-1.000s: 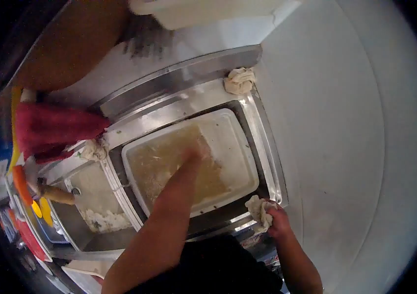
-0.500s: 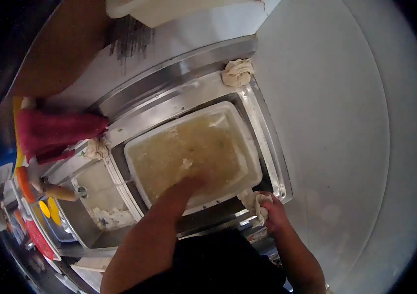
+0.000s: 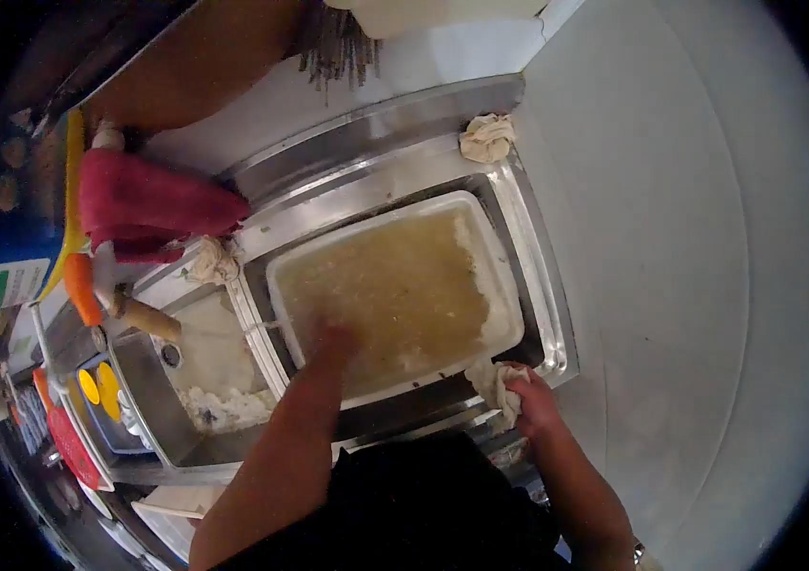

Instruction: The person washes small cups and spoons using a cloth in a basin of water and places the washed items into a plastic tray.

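A white plastic tub (image 3: 511, 276) of cloudy yellowish-brown water sits in the steel sink (image 3: 549, 276). My left hand (image 3: 333, 335) is dipped in the water near the tub's left side. Its fingers are under the murky surface and blurred. By the tub's near right corner, my right hand (image 3: 535, 404) is closed round a crumpled cream cloth (image 3: 497, 385). Whitish residue shows along the tub's right inner side.
A second basin (image 3: 209, 357) with a drain and pale scraps lies left. Crumpled cloths rest on the far right corner (image 3: 488, 139) and divider (image 3: 214, 262). A dark red towel (image 3: 152, 205) hangs far left. A white wall (image 3: 671, 238) bounds the right.
My left hand has swept leftward through the water, and the surface is stirred. My right hand keeps its hold on the cloth. The camera view has shifted slightly.
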Demonstrator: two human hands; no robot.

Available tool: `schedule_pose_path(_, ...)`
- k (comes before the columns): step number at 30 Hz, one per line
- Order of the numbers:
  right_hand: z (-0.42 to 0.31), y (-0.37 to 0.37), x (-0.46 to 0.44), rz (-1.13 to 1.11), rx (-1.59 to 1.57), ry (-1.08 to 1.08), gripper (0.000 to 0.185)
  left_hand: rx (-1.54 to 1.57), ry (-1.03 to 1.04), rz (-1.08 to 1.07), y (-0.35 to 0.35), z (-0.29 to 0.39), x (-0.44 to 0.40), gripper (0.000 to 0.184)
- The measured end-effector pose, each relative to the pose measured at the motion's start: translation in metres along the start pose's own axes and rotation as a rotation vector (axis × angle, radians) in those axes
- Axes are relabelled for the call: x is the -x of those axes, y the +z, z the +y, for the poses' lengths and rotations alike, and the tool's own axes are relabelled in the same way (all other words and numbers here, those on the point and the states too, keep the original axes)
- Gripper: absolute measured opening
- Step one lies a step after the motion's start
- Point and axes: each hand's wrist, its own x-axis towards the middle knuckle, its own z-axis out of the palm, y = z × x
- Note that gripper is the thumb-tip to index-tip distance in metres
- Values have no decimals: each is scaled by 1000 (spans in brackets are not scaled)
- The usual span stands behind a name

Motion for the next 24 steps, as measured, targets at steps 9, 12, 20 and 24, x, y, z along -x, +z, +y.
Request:
schedule_pose_path(9, 16, 9, -21, -54, -46, 86, 27, 233, 140, 35, 134, 25, 6, 23)
schedule_pose_path(12, 44, -4, -68, 13, 134, 95, 21, 174, 220, 163, 89, 16, 45, 21)
schedule_pose_path(20, 63, -6, -128, -105, -371, 223, 30, 673, -207, 519, -76, -21, 174, 24)
schedule_pose_path(24, 97, -45, -185, -330, 126, -100, 29, 1023, -370, 1325, -142, -69, 220, 51)
